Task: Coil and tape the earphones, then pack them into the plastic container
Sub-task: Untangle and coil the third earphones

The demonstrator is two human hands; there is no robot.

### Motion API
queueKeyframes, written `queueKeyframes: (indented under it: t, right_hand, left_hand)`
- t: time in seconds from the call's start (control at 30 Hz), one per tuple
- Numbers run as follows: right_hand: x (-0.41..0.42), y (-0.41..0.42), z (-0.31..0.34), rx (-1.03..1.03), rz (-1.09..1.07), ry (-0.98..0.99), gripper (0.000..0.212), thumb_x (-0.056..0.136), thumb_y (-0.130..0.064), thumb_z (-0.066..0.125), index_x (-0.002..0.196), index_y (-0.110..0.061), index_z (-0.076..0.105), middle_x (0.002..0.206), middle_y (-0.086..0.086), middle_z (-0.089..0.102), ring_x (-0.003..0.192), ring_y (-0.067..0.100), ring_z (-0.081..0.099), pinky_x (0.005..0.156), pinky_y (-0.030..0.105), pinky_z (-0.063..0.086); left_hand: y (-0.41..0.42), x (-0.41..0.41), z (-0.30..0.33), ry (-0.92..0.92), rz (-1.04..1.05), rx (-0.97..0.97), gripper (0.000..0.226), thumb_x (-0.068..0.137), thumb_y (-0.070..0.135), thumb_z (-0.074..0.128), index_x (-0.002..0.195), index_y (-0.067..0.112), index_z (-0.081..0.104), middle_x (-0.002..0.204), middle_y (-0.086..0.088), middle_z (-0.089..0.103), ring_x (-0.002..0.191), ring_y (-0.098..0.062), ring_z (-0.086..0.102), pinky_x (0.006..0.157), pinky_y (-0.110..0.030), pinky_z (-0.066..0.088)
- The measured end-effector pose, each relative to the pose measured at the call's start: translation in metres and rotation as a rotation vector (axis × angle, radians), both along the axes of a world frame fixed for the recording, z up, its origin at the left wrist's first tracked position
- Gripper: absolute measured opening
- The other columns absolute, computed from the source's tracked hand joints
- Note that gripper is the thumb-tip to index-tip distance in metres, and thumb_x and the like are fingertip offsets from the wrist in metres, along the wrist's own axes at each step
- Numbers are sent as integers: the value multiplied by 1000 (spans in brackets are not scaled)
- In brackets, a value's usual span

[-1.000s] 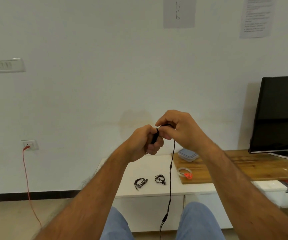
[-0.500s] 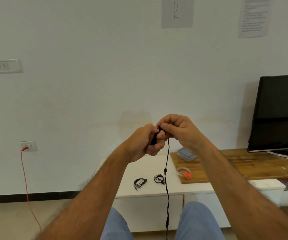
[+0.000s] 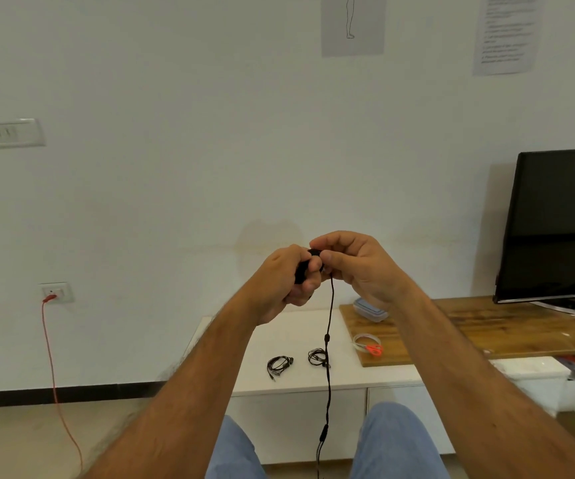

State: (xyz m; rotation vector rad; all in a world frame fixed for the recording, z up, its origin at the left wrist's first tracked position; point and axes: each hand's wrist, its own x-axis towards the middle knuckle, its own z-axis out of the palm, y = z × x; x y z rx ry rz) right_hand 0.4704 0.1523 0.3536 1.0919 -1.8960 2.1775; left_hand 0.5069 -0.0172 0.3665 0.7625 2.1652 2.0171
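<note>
Both hands meet in front of the wall, above the white cabinet [image 3: 279, 340]; left hand [image 3: 281, 281] curled around coiled black earphone cable [image 3: 329, 323], right hand [image 3: 355, 267] pinching it; the tail hangs past the cabinet; plastic container [image 3: 370, 311] sits on the cabinet's wooden board [image 3: 486, 326].

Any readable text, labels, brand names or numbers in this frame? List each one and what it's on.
Nothing here can be read.
Sheet on the wall, upper right: several printed lines, too small and blurred to read.
Poster on the wall, top centre: only a thin line drawing, no words visible.
Monitor: screen dark, no brand mark visible.
Switch panel: no legible markings.
</note>
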Motion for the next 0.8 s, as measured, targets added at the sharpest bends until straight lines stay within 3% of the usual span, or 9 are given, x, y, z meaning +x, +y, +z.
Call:
queueKeyframes:
  t: [0.27,0.37,0.47,0.63,0.8]
  right_hand:
    - [-3,-6,-2,-84,-3,-17,11,91,-2,57,97,-3,66,74,3,70,65,15,62,65,27,52]
    - [-5,-10,-5,-192,48,-78,13,90,-9,60,95,-10,73,76,5,69,67,21,62,70,36,53]
    - [-4,-16,-13,-175,12,-95,21,93,-9,57,88,-15,76,73,8,63,67,20,54,66,32,48]
    - [5,-31,-28,-81,-73,-112,33,95,-2,56,71,-18,72,66,2,62,59,15,50,59,29,48]
    - [11,-33,-41,114,-140,-87,22,99,-4,51,91,-9,70,71,6,64,58,18,55,61,30,53]
  left_hand:
    - [5,2,-1,-17,-8,108,39,102,22,22,72,15,47,53,0,39,46,-11,19,48,-27,14]
    - [7,3,1,7,-39,141,36,102,19,23,75,15,46,54,2,37,46,-10,19,45,-24,14]
    - [8,5,8,20,-58,211,33,103,18,24,78,14,46,56,3,36,46,-9,19,45,-23,15]
    - [8,3,17,92,10,184,29,105,20,28,89,12,51,63,-1,49,50,-14,39,48,-26,32]
    - [1,1,21,69,15,235,33,107,24,29,101,8,57,80,-5,70,71,-19,68,62,-27,56]
